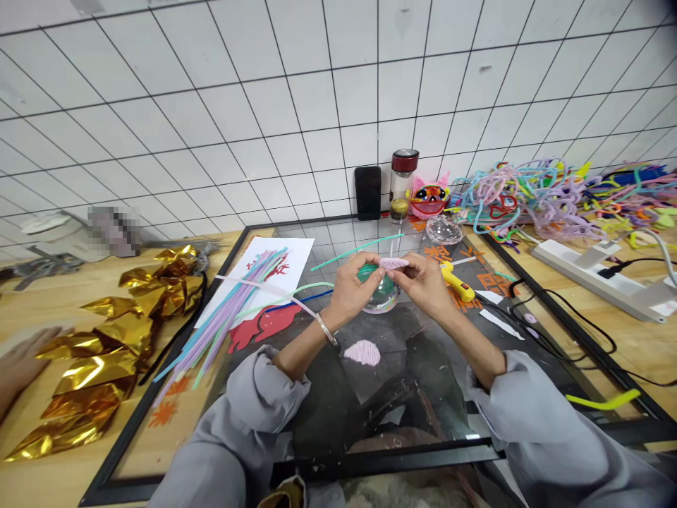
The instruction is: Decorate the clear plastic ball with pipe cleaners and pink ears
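My left hand (353, 283) and my right hand (424, 282) pinch a pale pink wound pipe-cleaner piece (394, 263) between thumbs and fingertips. Just below and behind the fingers sits a clear round ball (381, 300) with green inside, partly hidden by my left hand. A second pink piece (362, 353), leaf-shaped and ridged, lies flat on the glass sheet nearer to me. To the right of my right hand rests a yellow hot glue gun (459, 283). A bundle of pastel pipe cleaners (233, 310) lies left of my left forearm, over white paper (288, 255).
A phone (367, 192), a red-lidded glass bottle (403, 185) and a pink mask-like figure (429, 197) stand by the tiled wall. Tangled pipe cleaners (529, 197), a power strip (597, 279) and black cables lie right. Gold foil (100, 346) and another person's hand (26, 360) are left.
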